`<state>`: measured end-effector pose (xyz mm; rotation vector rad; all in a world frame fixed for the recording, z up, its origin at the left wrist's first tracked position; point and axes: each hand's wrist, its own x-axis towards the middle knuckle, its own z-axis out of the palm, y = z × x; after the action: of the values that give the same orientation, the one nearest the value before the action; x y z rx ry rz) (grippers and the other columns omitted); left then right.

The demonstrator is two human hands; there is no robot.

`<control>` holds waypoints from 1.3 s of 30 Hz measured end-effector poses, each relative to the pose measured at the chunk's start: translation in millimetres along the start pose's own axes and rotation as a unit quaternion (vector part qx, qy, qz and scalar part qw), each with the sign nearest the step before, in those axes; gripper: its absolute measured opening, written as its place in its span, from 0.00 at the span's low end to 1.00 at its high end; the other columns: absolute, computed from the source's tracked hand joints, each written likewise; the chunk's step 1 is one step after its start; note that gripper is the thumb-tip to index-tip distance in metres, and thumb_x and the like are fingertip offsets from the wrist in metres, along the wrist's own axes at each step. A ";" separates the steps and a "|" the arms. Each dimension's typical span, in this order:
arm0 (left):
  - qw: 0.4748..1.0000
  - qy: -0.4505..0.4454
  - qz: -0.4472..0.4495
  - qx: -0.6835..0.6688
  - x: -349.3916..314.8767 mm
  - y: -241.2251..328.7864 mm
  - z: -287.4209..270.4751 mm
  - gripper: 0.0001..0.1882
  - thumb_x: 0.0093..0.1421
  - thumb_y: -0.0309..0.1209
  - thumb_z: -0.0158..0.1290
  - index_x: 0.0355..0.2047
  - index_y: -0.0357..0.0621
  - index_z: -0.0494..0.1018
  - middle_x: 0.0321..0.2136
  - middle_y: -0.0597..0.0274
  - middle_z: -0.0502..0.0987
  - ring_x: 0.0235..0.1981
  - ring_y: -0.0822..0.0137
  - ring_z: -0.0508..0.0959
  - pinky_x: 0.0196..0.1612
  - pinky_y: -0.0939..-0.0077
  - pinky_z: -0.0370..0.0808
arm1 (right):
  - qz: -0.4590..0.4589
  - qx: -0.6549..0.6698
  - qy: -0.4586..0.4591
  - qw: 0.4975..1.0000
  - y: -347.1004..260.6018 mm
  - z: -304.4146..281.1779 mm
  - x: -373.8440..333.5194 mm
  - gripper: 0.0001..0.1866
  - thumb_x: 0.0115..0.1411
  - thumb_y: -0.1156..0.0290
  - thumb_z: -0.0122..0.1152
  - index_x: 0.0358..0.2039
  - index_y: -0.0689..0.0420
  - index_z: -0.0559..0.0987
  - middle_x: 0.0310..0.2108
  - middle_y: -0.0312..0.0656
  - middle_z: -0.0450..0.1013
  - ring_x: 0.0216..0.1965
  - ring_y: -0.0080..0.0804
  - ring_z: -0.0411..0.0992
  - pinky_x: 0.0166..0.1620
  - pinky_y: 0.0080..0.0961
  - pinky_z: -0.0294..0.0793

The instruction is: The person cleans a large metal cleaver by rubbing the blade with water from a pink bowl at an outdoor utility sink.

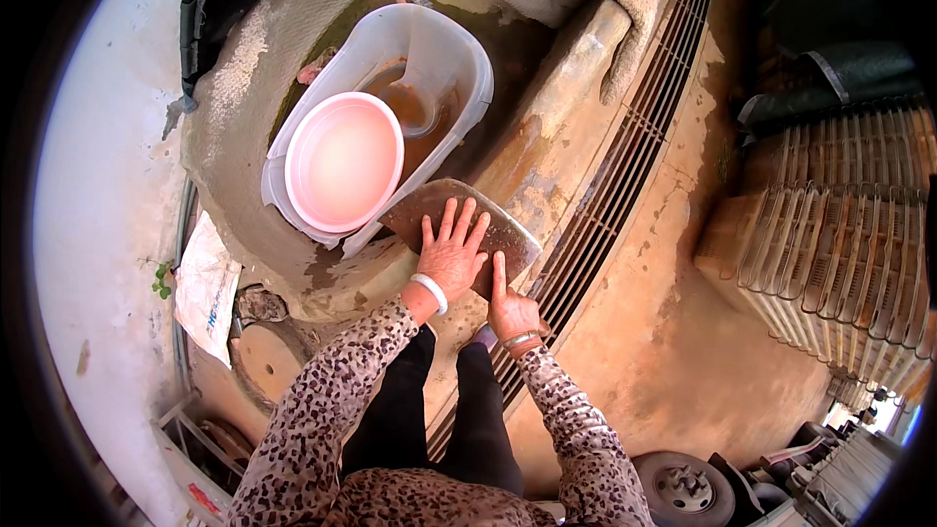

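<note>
Head view: frame centre, broad dark blade lies under left hand, fingers splayed flat; right hand index straight against it, other fingers curled, grip unclear.

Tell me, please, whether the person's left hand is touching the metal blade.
Touching. The head view shows it: the left hand is spread over the metal blade, with its fingers laid on the upper face.
</note>
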<state>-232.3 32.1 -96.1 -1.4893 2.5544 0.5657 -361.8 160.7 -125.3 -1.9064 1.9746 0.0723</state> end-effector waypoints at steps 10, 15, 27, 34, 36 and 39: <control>0.998 -0.053 -0.030 -0.009 -0.1 -0.8 -2.7 0.38 0.66 0.46 0.47 0.71 0.46 0.50 0.72 0.47 0.39 0.72 0.38 0.41 0.66 0.33 0.50 | -0.059 0.017 0.003 0.998 13.1 -10.5 24.6 0.50 0.49 0.76 0.56 0.73 0.50 0.47 0.18 0.49 0.76 0.17 0.42 0.76 0.21 0.38 0.74; 0.997 0.024 -0.077 -0.012 43.5 -16.8 -28.6 0.36 0.67 0.43 0.45 0.71 0.46 0.48 0.72 0.47 0.40 0.72 0.40 0.42 0.66 0.35 0.50 | -0.079 -0.008 -0.005 0.997 23.5 -52.1 99.1 0.54 0.49 0.74 0.58 0.73 0.40 0.42 0.20 0.48 0.76 0.19 0.44 0.76 0.24 0.42 0.76; 0.989 0.064 -0.131 0.015 44.7 -29.0 -25.5 0.37 0.66 0.45 0.47 0.69 0.38 0.51 0.69 0.34 0.47 0.66 0.30 0.52 0.66 0.38 0.51 | -0.170 -0.067 -0.034 0.983 21.7 -81.4 131.5 0.53 0.52 0.70 0.60 0.73 0.39 0.41 0.19 0.46 0.77 0.19 0.41 0.77 0.24 0.38 0.75; 0.989 -0.051 -0.137 0.022 -7.9 -5.5 -3.0 0.40 0.65 0.47 0.47 0.70 0.37 0.49 0.69 0.29 0.45 0.65 0.27 0.52 0.64 0.34 0.49 | -0.217 -0.031 -0.042 0.975 36.2 -48.9 77.8 0.57 0.50 0.74 0.60 0.73 0.32 0.38 0.20 0.44 0.77 0.22 0.39 0.78 0.27 0.37 0.76; 0.988 -0.036 -0.150 0.026 -1.2 -2.5 -0.1 0.39 0.66 0.47 0.47 0.70 0.37 0.50 0.69 0.31 0.45 0.65 0.27 0.52 0.64 0.35 0.51 | -0.181 -0.076 -0.167 0.966 31.9 -78.3 92.8 0.56 0.50 0.73 0.61 0.73 0.31 0.40 0.20 0.45 0.77 0.22 0.40 0.78 0.26 0.37 0.76; 0.983 0.098 -0.155 0.028 54.9 -30.4 -35.4 0.37 0.66 0.45 0.47 0.68 0.35 0.52 0.68 0.33 0.50 0.65 0.30 0.55 0.64 0.39 0.54 | -0.192 -0.074 -0.072 0.976 21.9 -118.2 158.5 0.55 0.51 0.71 0.63 0.73 0.32 0.41 0.20 0.44 0.77 0.21 0.41 0.77 0.25 0.37 0.75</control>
<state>-231.2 -39.4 -87.5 -1.9567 2.3739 0.3157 -411.0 -24.2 -71.0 -2.2741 1.5159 0.2489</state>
